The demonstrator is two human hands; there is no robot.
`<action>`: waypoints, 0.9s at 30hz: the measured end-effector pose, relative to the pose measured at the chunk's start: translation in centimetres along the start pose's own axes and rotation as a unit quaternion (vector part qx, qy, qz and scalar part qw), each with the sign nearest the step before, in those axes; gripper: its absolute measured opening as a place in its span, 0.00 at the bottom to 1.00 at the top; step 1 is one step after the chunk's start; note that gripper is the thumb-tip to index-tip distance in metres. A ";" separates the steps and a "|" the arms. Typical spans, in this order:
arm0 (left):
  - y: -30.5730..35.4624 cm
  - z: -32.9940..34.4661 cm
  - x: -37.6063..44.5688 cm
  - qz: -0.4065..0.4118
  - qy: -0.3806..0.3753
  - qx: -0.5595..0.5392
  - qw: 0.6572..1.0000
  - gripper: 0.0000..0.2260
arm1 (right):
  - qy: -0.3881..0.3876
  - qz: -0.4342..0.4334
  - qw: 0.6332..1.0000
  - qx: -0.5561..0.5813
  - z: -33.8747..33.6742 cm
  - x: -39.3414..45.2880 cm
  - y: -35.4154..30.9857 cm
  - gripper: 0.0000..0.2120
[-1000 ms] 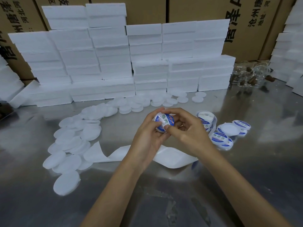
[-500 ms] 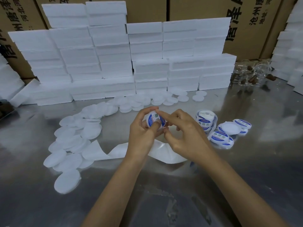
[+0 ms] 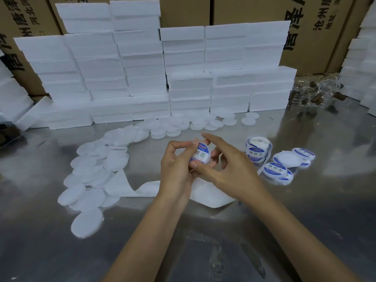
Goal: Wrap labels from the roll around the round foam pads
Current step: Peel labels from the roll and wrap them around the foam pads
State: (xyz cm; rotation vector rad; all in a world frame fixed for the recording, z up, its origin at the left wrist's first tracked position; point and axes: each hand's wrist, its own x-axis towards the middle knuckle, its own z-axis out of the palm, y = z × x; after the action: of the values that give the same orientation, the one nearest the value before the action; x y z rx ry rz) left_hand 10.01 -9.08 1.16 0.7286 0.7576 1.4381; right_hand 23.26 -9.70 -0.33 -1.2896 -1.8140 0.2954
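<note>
Seen from above, a person's two bare forearms reach over a shiny metal table (image 3: 305, 210).

At far left, plain white foam discs (image 3: 95, 171) lie spread and overlapping on the table, running from the near left in a curve toward the back. Behind them, white foam blocks (image 3: 142, 74) are stacked in rows against brown cartons (image 3: 254, 9) printed with black characters.

A white backing strip (image 3: 130, 187) curls flat across the table from beside the discs, passing under both hands.

At centre, above the table, the left hand (image 3: 179, 169) pinches a labelled pad (image 3: 200, 155) between thumb and curled fingers. The pad's face is white and blue with green characters, and it is tilted toward the camera. The right hand (image 3: 234, 169) is close against the pad from the right; its index finger is straight and raised over the pad's top edge, and its other fingers are loosely bent around the pad. Whether they grip the pad cannot be told.

Just right of the hands stands the label roll (image 3: 256, 148). Beside it, further right, a small cluster of finished pads (image 3: 284, 166) lies on the table, some overlapping.

At the back right sit clear jars (image 3: 317, 90) holding brown pieces.
</note>
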 end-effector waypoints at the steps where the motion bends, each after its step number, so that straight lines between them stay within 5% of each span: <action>1: -0.1 0.1 0.0 -0.004 0.006 -0.006 1.000 0.04 | 0.006 0.013 1.000 0.019 0.0 0.0 0.0 0.35; 10: -0.2 0.7 -0.2 -0.047 -0.106 -0.071 0.991 0.08 | 0.078 0.066 0.981 0.163 -0.4 0.5 0.3 0.15; 15: 0.1 -0.2 0.0 0.007 -0.176 0.089 0.980 0.14 | 0.080 0.069 0.966 0.235 -1.1 0.7 0.3 0.11; 19: 0.5 -0.8 0.4 0.054 -0.164 0.183 0.968 0.15 | 0.036 0.058 0.969 0.238 -1.4 0.9 0.6 0.12; 27: 0.3 -1.2 0.6 0.081 -0.058 0.178 0.979 0.07 | -0.064 0.061 0.979 0.185 -1.2 0.8 0.8 0.16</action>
State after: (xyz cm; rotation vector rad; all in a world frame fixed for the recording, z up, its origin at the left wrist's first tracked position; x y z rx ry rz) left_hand 8.86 -8.50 0.74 1.1632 0.8912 1.4062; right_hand 24.58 -9.00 0.32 -1.1388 -1.6854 0.7612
